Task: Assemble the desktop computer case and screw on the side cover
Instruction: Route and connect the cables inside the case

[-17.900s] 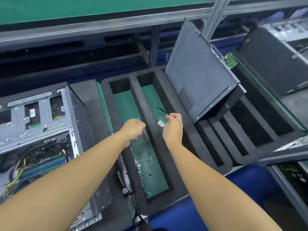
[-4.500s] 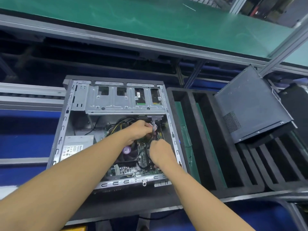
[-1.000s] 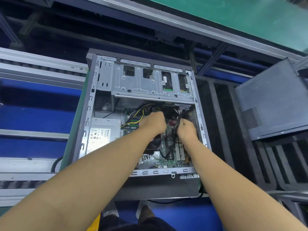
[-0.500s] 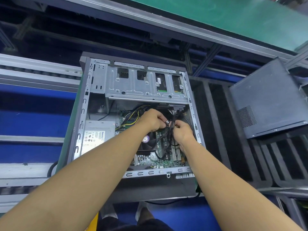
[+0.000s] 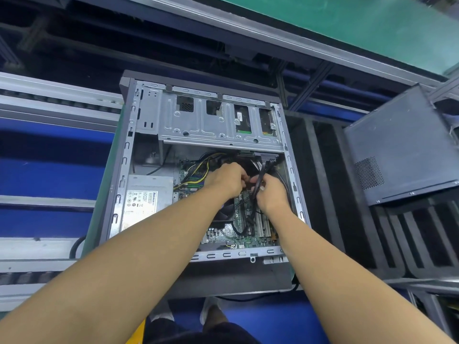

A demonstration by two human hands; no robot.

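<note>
The computer case [image 5: 123, 155] is the biggest thing in view. It lies on its side straight ahead of the person, open face up, with its long axis running away from the body. The side cover [image 5: 397, 150] is off the case. It leans tilted at the far right, vent grille toward its lower left corner, propped on the black foam tray [image 5: 347, 232] that sits just beside the case's right wall.

Inside the case, the drive cage [image 5: 198, 127] spans the far end. The power supply [image 5: 146, 202] fills the near left, and the motherboard [image 5: 238, 240] covers the floor to the right of it.

Both hands are deep in the opening, over the board and close together. The right hand [image 5: 272, 194] has its fingers [image 5: 264, 187] curled round the cable bundle [image 5: 259, 177], a clutch of black leads running down from below the cage. The left hand [image 5: 224, 181] meets it from the left, its fingers [image 5: 244, 178] curled and pinching at the same bundle.

This looks like cable dressing, so the cover step has not begun, and no screws or driver are visible. When the cover's turn comes, it lies to the right of both hands, well apart from them and across the foam tray. The right hand is clearly the nearer one. The panel will probably need to be swung left and laid flat so that its long side lines up with the case's long axis. The leads should be tucked below the rim first, since any lead standing proud could get trapped under the panel.
</note>
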